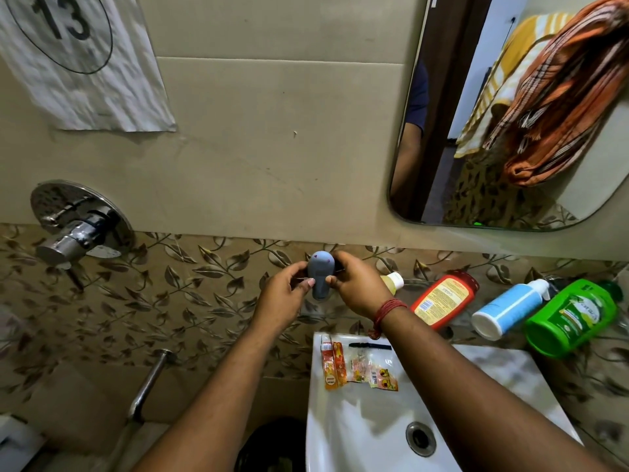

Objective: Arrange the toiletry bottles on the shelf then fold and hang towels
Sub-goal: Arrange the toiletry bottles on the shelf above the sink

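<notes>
Both hands hold a single grey bottle (319, 278) at the left end of the glass shelf (422, 282): the left hand (285, 290) pinches its lower side with thumb and fingers, and the right hand (354, 284) curls round its right side, so each grip is closed on this one item. The bottle stands roughly upright against the leaf-patterned tile band; whether its base already rests on the shelf cannot be told. Just beside the right hand lies a small yellow bottle (393, 281) with a white cap, partly hidden. Further right along the shelf, a red bottle (444, 299), a blue and white bottle (510, 309) and a green bottle (571, 317) all lie on their sides, caps toward the wall. Assessment: arranging is at an early stage, with one bottle in hand and four apparently yet to be stood up. Below, sachets (360, 366) lie on the rim of the white sink (343, 437). At the upper right an orange striped towel (561, 97) hangs bunched and unfolded, with a yellow striped towel (510, 63) behind it. The towel part of the task appears not yet begun.
</notes>
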Demonstrator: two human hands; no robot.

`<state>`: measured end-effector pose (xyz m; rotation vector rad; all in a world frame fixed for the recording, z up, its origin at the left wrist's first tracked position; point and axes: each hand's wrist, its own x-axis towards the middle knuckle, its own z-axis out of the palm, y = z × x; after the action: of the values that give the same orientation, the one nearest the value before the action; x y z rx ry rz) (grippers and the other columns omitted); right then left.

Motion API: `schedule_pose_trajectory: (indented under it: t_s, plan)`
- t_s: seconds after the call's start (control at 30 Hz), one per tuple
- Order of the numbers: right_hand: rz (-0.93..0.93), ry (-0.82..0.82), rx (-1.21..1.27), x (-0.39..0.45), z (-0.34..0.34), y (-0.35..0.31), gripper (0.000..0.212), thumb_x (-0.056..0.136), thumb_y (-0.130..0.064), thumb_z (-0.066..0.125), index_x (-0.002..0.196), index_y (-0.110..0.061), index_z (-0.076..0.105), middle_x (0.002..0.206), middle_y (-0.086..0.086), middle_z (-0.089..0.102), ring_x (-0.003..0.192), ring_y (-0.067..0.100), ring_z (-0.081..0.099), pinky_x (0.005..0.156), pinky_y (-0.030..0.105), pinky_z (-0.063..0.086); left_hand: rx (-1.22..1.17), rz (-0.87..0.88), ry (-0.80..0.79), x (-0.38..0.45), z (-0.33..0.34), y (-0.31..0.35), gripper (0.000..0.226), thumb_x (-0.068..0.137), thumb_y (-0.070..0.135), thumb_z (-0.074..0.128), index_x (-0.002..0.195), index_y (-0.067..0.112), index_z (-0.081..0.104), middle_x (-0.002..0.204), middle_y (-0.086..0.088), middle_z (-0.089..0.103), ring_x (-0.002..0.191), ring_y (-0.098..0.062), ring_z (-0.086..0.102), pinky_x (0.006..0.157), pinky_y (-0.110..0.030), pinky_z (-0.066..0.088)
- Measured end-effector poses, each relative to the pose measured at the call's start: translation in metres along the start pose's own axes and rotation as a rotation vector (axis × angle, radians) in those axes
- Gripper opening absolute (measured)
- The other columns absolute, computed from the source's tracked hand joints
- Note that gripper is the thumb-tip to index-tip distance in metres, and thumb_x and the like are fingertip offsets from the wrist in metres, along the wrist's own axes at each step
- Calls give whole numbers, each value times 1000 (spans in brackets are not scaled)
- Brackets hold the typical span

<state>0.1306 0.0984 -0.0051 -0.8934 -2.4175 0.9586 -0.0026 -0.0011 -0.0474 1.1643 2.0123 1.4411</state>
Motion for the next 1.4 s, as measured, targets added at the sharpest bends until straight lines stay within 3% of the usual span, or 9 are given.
schedule_pose_trajectory:
  t_s: [0.43, 0.57, 0.67, 0.77, 0.87, 0.97, 1.17, 1.23, 1.4]
  plan:
    - [-8, -45, -39, -2, 0, 1, 41, 94, -11, 64, 134, -16, 55, 129, 6, 64, 119, 20, 60, 104, 38, 50, -21, -25, -6, 1, 4, -7, 43, 99, 14, 60, 141, 24, 53, 135, 2, 63, 123, -9, 55, 85, -16, 43]
    - [-28, -57, -49, -6, -6, 5, 46, 93, -14, 67, 137, -18, 54, 131, 4, 64, 120, 19, 59, 99, 31, 48, -89, -39, -5, -1, 4, -8, 52, 98, 12, 61, 145, 29, 47, 126, 17, 61, 120, -3, 55, 79, -13, 41]
    - [-51, -31, -50, -8, -21, 12, 51, 91, -10, 69, 139, -20, 54, 135, 0, 63, 125, 15, 57, 101, 26, 45, -149, -8, 195, -15, 1, -6, 48, 100, 20, 59, 144, 31, 45, 118, 26, 58, 104, 16, 54, 77, -14, 42]
    - [-66, 15, -216, -10, -47, 25, 53, 90, -6, 70, 139, -20, 55, 139, 1, 60, 129, 17, 54, 102, 25, 41, 9, 201, 373, -36, 0, -5, 25, 104, 32, 51, 129, 31, 53, 112, 14, 64, 103, 7, 60, 78, -18, 49]
    - [-80, -50, -496, -10, -71, 37, 53, 89, -8, 70, 138, -21, 55, 137, 4, 60, 126, 23, 55, 102, 34, 46, 182, 365, 144, -51, 12, 5, 24, 100, 27, 53, 124, 33, 53, 114, 5, 66, 104, -9, 62, 80, -27, 54]
    - [-106, -141, -691, -13, -83, 45, 54, 88, -10, 70, 138, -22, 54, 136, 4, 61, 125, 23, 55, 104, 39, 48, 237, 390, -40, -54, 37, 17, 34, 99, 18, 60, 130, 28, 53, 124, 11, 61, 114, -3, 55, 90, -23, 48]
    - [-244, -200, -799, -20, -78, 48, 50, 88, -19, 70, 135, -23, 56, 131, 3, 62, 121, 23, 56, 103, 40, 48, 386, 377, -80, -54, 81, 22, 49, 97, 16, 59, 143, 23, 41, 144, 3, 49, 133, -9, 38, 107, -23, 33]
    - [-296, -182, -829, -19, -74, 46, 49, 87, -20, 72, 134, -23, 57, 129, 2, 63, 118, 23, 58, 102, 38, 48, 413, 331, -78, -52, 89, 21, 55, 97, 15, 59, 147, 23, 36, 149, 2, 44, 139, -13, 35, 114, -31, 34]
    - [-369, -165, -916, -16, -60, 45, 46, 89, -17, 68, 132, -24, 55, 127, 4, 62, 116, 25, 57, 98, 41, 47, 416, 206, -47, -48, 96, 28, 55, 96, 17, 59, 147, 18, 38, 148, -2, 46, 138, -21, 40, 112, -40, 41]
